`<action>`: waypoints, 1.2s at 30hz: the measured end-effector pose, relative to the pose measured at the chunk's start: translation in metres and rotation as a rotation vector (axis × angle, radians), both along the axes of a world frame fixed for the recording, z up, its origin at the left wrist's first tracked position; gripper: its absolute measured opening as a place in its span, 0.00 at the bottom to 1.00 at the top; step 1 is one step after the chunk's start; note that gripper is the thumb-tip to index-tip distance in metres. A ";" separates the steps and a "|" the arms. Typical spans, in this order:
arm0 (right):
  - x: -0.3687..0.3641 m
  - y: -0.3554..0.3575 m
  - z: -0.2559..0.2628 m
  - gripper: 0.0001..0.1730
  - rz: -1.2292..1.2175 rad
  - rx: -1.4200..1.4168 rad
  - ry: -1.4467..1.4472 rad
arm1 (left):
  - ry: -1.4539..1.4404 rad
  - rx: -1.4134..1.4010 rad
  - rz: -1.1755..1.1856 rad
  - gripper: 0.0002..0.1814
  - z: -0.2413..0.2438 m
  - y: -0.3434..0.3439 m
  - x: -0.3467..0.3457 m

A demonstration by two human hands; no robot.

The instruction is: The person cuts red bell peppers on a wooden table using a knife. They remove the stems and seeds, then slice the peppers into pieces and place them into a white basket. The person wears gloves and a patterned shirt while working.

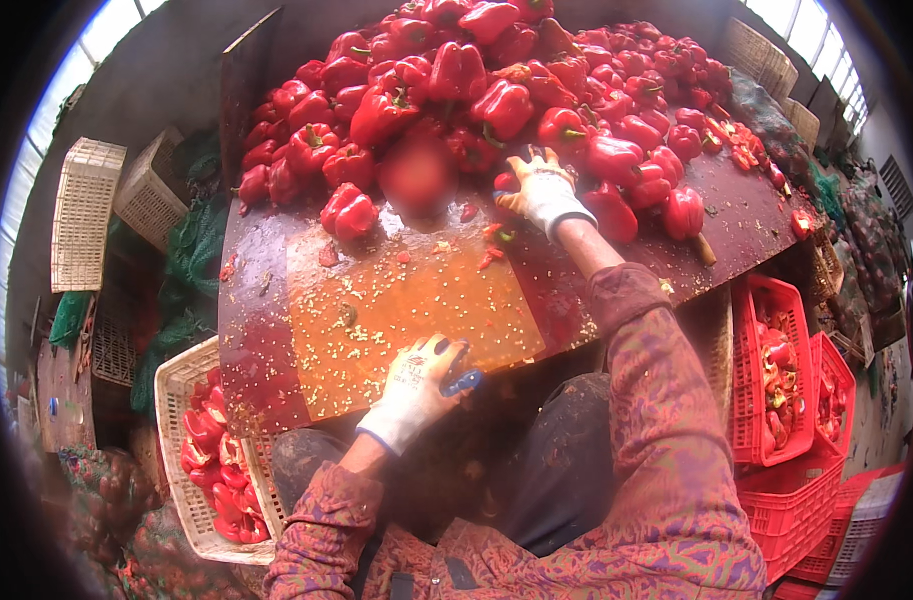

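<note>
My left hand (419, 386), in a white glove with an orange-coated palm, is at the table's near edge. Its fingers close around a blue handle (462, 382); the rest of that tool is hidden. My right hand (539, 187), gloved alike, reaches to the front of a heap of red bell peppers (456, 71). A bit of red pepper (506, 182) shows between its thumb and fingers, but its grip is hidden. A single red bell pepper (349, 211) lies left of it. Pale seeds and red scraps cover an orange-brown board (419, 300) before me.
At my left stands a cream plastic crate (194, 517) with cut peppers. Red plastic crates (790, 487) are stacked at my right, some holding cut peppers. A wooden handle (704, 250) lies near the table's right edge. Green netting (198, 244) hangs beyond the left side.
</note>
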State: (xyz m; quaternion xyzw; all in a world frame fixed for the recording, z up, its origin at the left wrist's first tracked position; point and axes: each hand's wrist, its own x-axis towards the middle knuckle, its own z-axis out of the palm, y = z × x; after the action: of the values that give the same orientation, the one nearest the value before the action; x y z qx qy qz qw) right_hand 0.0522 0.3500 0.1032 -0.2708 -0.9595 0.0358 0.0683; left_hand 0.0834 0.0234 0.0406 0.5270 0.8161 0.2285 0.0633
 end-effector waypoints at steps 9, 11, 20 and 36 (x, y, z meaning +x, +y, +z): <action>0.055 0.049 -0.029 0.47 0.004 -0.103 0.248 | -0.273 0.221 0.154 0.20 -0.006 0.015 -0.002; 0.053 0.040 -0.020 0.47 0.065 -0.041 0.160 | -0.324 0.260 0.157 0.18 -0.008 0.015 -0.001; 0.044 0.031 -0.019 0.41 -0.003 -0.364 0.255 | -0.473 0.330 0.124 0.17 -0.003 0.021 -0.002; 0.069 -0.154 -0.016 0.25 0.495 -1.194 0.527 | -1.000 0.784 0.431 0.44 -0.008 -0.004 -0.055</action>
State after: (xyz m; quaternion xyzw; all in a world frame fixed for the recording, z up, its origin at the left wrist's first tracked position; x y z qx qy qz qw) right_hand 0.1208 0.1956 0.0871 -0.0178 -0.7607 0.6362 0.1279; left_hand 0.0281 0.0191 0.0326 0.1669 0.6322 0.7322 0.1908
